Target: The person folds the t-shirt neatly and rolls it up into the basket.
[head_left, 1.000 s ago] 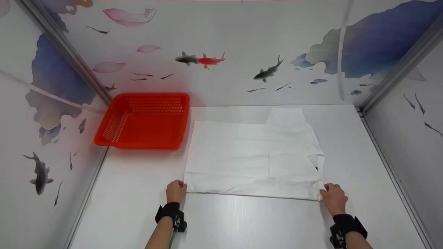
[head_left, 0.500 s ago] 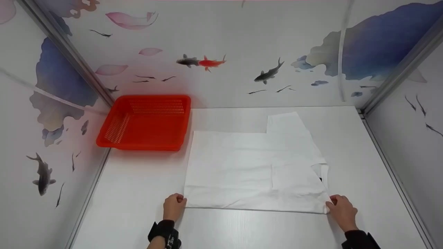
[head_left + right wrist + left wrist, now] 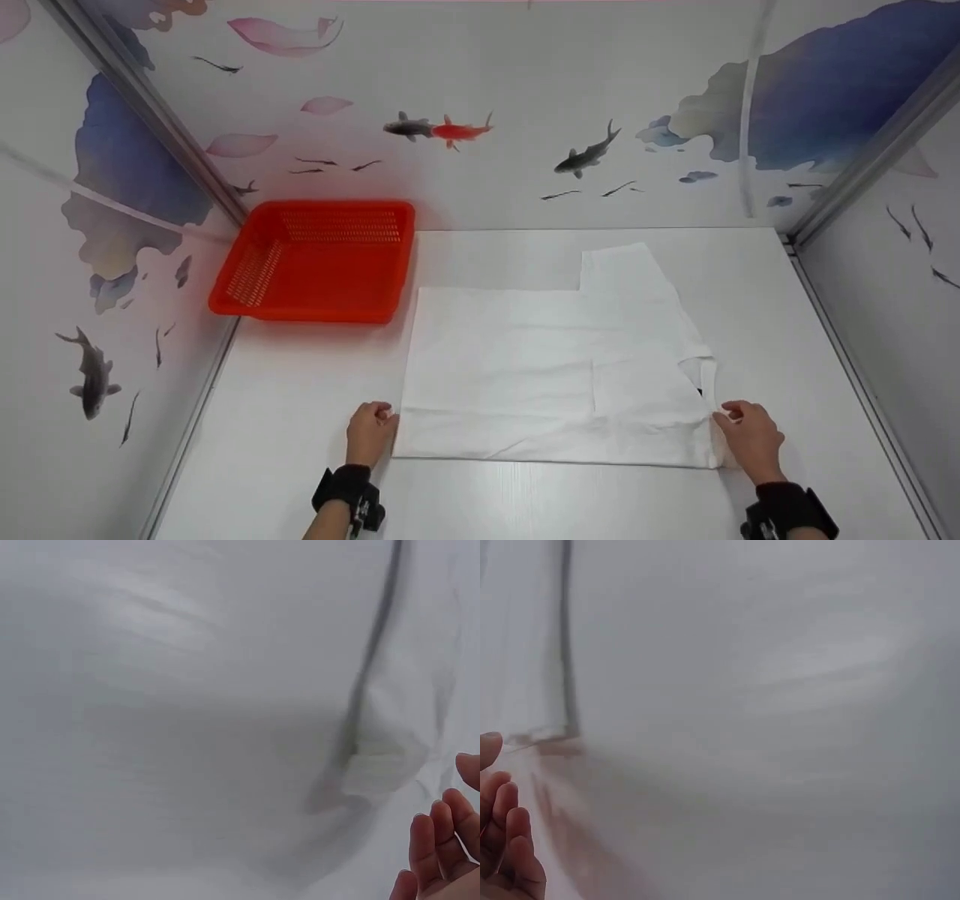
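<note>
A white T-shirt [image 3: 510, 367] lies folded lengthwise on the table, its sleeve at the back and its neck opening, with a small dark mark, at the right. Beside its near left corner is my left hand [image 3: 369, 435]. The left wrist view shows that hand's thumb and curved fingers [image 3: 519, 847] apart, with the shirt's corner [image 3: 529, 652] just beyond them. My right hand [image 3: 752, 442] is at the near right corner by the collar. In the right wrist view its thumb and fingers [image 3: 425, 851] are separated, with no cloth between them, near the shirt's edge [image 3: 412, 682].
A red plastic basket [image 3: 322, 281] with perforated sides stands at the back left of the white table [image 3: 480, 499]. Walls painted with fish and leaves [image 3: 585, 154] enclose the table at the back and both sides.
The T-shirt has been pulled toward me by its near corners, and its sleeve has shifted. Both hands have since let go and moved slightly outward.
</note>
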Action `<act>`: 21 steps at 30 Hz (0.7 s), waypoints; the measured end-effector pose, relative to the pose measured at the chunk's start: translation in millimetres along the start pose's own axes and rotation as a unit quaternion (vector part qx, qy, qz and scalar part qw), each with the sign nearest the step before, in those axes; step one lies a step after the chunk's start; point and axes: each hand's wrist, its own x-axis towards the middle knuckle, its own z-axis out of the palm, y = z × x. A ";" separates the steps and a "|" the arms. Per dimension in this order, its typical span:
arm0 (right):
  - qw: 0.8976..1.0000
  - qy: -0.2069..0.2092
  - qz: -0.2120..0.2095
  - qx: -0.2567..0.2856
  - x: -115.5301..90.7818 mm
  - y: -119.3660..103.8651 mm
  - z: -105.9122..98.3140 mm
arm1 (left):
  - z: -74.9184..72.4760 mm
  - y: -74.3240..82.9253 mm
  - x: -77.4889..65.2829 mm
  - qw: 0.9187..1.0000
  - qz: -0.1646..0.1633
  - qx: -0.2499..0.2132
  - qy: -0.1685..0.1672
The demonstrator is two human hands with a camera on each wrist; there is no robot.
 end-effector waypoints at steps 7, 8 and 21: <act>0.999 0.003 -0.038 0.015 55.1 -31.9 0.9 | 14.3 32.7 61.3 0.999 0.052 0.004 0.008; 0.999 -0.002 -0.043 0.015 62.7 -35.9 1.4 | 17.5 37.5 70.8 0.999 0.048 0.003 0.000; 0.995 -0.060 -0.056 0.054 123.7 -66.4 8.0 | 96.3 -6.0 188.7 0.999 0.041 0.032 0.004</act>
